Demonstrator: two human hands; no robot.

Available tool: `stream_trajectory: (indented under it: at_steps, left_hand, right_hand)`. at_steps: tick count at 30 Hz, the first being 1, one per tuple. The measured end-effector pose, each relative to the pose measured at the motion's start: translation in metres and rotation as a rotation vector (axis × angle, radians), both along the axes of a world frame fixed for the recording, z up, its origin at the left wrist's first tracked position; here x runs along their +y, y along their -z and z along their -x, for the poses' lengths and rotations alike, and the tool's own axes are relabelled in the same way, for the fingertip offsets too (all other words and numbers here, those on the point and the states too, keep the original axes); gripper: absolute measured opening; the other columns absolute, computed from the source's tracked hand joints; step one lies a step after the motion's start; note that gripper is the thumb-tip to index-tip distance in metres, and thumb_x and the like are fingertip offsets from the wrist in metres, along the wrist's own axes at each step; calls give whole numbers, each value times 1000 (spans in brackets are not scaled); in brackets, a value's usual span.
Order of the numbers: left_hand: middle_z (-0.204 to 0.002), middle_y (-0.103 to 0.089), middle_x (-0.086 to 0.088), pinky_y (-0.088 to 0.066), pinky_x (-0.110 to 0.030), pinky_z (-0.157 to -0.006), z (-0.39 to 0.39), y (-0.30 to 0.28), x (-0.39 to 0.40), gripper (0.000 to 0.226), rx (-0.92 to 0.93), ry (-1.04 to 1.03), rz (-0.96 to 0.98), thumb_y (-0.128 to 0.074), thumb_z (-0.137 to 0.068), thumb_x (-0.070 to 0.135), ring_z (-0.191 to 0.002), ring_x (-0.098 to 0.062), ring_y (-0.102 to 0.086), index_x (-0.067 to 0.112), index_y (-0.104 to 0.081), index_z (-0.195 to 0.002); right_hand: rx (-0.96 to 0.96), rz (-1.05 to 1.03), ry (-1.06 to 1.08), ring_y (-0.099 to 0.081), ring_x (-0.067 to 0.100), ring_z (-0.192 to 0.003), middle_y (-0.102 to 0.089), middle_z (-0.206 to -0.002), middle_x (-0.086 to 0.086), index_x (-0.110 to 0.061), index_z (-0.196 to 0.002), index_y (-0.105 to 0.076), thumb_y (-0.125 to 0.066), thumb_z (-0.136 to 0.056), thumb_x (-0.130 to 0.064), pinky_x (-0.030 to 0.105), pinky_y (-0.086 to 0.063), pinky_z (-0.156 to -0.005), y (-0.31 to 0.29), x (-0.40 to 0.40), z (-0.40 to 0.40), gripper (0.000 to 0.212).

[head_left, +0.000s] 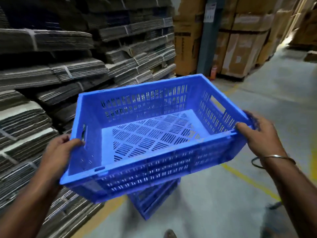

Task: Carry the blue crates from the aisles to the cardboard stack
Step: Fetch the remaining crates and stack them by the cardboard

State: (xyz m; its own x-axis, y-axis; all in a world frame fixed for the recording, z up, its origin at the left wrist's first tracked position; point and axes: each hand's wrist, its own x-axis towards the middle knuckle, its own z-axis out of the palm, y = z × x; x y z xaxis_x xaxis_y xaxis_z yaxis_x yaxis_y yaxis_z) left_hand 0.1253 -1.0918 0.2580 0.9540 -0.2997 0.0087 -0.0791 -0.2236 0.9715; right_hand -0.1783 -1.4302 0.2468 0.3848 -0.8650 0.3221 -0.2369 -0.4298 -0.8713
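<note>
An empty blue slotted crate (154, 148) is held in the air in front of me, tilted down to the left. My left hand (60, 150) grips its left end, thumb over the rim near the handle slot. My right hand (257, 134) grips the right near corner of the rim. Under the held crate, another blue crate (154, 201) stands on the floor, mostly hidden. The cardboard stack (42, 83), bundles of flattened grey sheets tied with white straps, rises just to the left.
Tall brown cartons (243, 48) on pallets line the back and right. A blue-grey rack post (205, 40) stands behind the crate with a small red extinguisher (213, 73) at its foot. Grey floor (274, 100) with yellow lines runs to the right. A dark cable (255, 163) lies there.
</note>
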Motion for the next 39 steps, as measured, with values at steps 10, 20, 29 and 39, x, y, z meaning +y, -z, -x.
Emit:
stream_trajectory:
  at_steps: [10,20,29,39]
  left_hand:
    - [-42,-59,4,-34,-11,-35,-85,-2,-83,8,47,-189,13,-54,-86,-4,-33,-6,-50,-1,-62,-85]
    - [-46,-62,3,-42,-13,-38,-107,20,-149,9,40,-429,63,-57,-85,-5,-37,-9,-56,-3,-62,-92]
    - [-67,-66,-13,-42,-31,-61,-105,41,-192,7,71,-550,65,-59,-81,0,-60,-26,-57,3,-65,-83]
    - [-75,-63,-15,-51,-24,-54,-94,65,-182,10,89,-563,13,-62,-83,4,-50,-16,-62,11,-69,-79]
  right_hand:
    - [4,-47,-225,-61,-13,-70,-65,-89,-18,-38,-89,-61,-61,-83,2,4,-46,-68,-9,-142,-156,41]
    - [109,-8,-444,-62,2,-77,-67,-97,2,-32,-108,-59,-64,-82,-8,20,-51,-78,4,-255,-281,35]
    - [174,-47,-557,-65,24,-92,-68,-105,4,-23,-118,-61,-63,-65,-43,49,-53,-87,27,-325,-341,56]
    - [76,-56,-702,-66,15,-96,-67,-108,-6,-34,-118,-56,-67,-78,-43,41,-54,-83,63,-322,-319,42]
